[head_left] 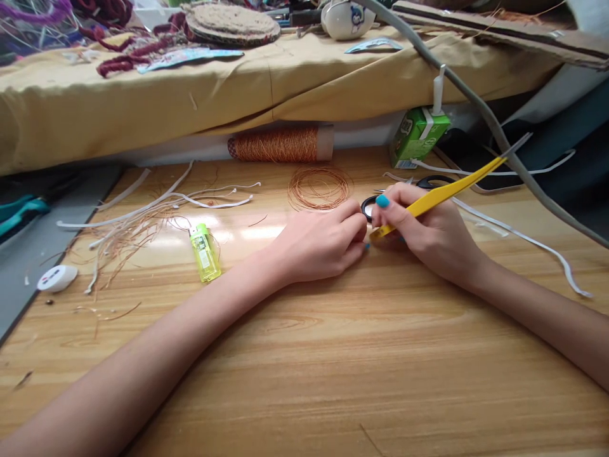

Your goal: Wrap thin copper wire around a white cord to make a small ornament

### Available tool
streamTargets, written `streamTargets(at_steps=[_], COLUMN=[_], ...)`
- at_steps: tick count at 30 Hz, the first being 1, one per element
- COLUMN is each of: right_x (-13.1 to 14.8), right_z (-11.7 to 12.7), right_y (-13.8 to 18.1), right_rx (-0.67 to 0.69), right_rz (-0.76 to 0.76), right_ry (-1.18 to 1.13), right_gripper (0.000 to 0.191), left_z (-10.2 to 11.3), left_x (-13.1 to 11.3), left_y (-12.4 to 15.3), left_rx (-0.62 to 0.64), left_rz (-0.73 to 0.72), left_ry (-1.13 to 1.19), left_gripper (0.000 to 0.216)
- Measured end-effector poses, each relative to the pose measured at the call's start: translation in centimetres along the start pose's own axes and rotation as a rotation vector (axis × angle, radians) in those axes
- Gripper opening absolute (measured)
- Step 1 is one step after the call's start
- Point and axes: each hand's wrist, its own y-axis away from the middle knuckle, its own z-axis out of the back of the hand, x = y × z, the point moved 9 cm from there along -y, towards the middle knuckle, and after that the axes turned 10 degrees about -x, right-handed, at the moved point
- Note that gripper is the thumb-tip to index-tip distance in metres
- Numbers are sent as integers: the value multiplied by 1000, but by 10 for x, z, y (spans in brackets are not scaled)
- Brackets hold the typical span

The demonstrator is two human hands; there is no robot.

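My right hand (419, 235) is closed round yellow tweezers (442, 193) whose long end points up and to the right. My left hand (323, 244) rests on the wooden table (304, 355) with its fingers pinched together against the right hand; what they pinch is too small to name. Both hands meet just in front of a black scissor handle (367, 207). A loose coil of copper-coloured thread (318, 188) lies just behind the left hand.
A yellow-green lighter (205, 252) lies left of my hands, beside scattered white strips and thread scraps (143, 216). A spool of copper thread (278, 144) and a green drink carton (419, 135) sit at the back under a cloth-covered shelf (143, 95). A white round object (57, 278) lies far left.
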Motion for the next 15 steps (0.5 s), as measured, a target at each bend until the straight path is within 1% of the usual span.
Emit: streamTargets(at_steps=[3, 5, 7, 9, 11, 13, 15], right_x=[-4, -7, -10, -11, -12, -13, -10], right_z=[12, 14, 11, 7, 4, 3, 3], right_y=[0, 0, -1, -2, -3, -4, -3], right_rx=[-145, -178, -162, -123, -91, -66, -57], right_rz=[-46, -73, -84, -84, -78, -58, -8], right_ry=[-75, -112, -139, -132, -73, 25, 121], right_gripper=[28, 24, 29, 40, 50, 52, 50], left_z=[1, 2, 3, 3, 3, 4, 4], left_x=[0, 2, 5, 7, 8, 10, 11], left_y=[0, 0, 1, 1, 1, 1, 0], left_rx=[-12, -28, -48, -65, -81, -95, -107], left_rz=[0, 20, 42, 55, 62, 69, 78], left_ry=[-19, -32, -40, -41, -39, -32, -24], left_gripper=[25, 26, 26, 25, 25, 25, 24])
